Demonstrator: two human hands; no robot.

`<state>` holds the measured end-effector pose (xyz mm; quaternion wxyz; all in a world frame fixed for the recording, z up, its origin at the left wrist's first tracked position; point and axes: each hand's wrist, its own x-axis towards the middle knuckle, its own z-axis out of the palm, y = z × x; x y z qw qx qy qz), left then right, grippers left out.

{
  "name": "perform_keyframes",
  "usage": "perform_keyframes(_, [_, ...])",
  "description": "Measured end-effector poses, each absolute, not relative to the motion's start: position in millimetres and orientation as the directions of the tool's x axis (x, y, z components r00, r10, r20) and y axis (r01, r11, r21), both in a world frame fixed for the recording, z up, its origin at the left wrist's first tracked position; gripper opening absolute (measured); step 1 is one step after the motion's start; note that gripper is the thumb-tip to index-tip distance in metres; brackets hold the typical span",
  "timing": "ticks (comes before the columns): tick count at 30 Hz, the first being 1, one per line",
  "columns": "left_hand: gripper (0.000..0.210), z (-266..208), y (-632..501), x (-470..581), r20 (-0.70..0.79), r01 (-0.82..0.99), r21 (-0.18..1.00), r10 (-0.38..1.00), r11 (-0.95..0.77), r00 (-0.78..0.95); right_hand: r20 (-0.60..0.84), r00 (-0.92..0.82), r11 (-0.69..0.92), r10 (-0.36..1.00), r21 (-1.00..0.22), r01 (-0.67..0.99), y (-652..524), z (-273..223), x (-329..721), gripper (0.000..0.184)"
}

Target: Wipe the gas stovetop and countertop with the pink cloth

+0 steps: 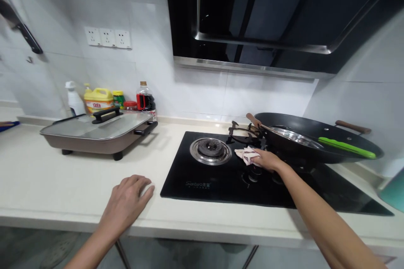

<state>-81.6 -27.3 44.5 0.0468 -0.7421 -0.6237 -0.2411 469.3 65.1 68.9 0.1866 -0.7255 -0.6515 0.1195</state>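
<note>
On the black glass gas stove (195, 193), my right hand (267, 160) is closed on a crumpled pale cloth (248, 155). The cloth touches the glass just right of the bare left burner (211, 150), close to the control knobs (255, 173). My left hand (128, 195) rests on the white countertop (63, 180), left of the stove, with its fingers loosely bent, its thumb apart and nothing in it. A black pot support (243, 134) stands behind the cloth, partly overlapped by the wok.
A large wok (315, 151) covers the stove's right side, holding a green-handled utensil (347, 147). A lidded electric pan (94, 145) stands at left, with a yellow jug (98, 100) and dark sauce bottle (145, 100) behind it. The range hood (252, 65) hangs overhead.
</note>
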Motion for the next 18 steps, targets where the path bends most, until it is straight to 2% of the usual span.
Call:
perform_keyframes(9, [0.034, 49, -32, -78, 0.411, 0.938, 0.278, 0.909, -0.205, 0.077, 0.015, 0.09, -0.081, 0.996, -0.305, 0.949, 121, 84, 418, 0.045])
perform_keyframes(12, [0.03, 49, -34, -76, 0.417, 0.941, 0.273, 0.906, -0.199, 0.07, 0.011, -0.011, 0.014, 1.0, -0.315, 0.949, 106, 88, 410, 0.042])
perform_keyframes(18, [0.027, 48, -37, -73, 0.421, 0.952, 0.233, 0.903, -0.2, 0.087, 0.062, -0.211, 0.219, 0.976, -0.342, 0.914, 61, 90, 376, 0.05])
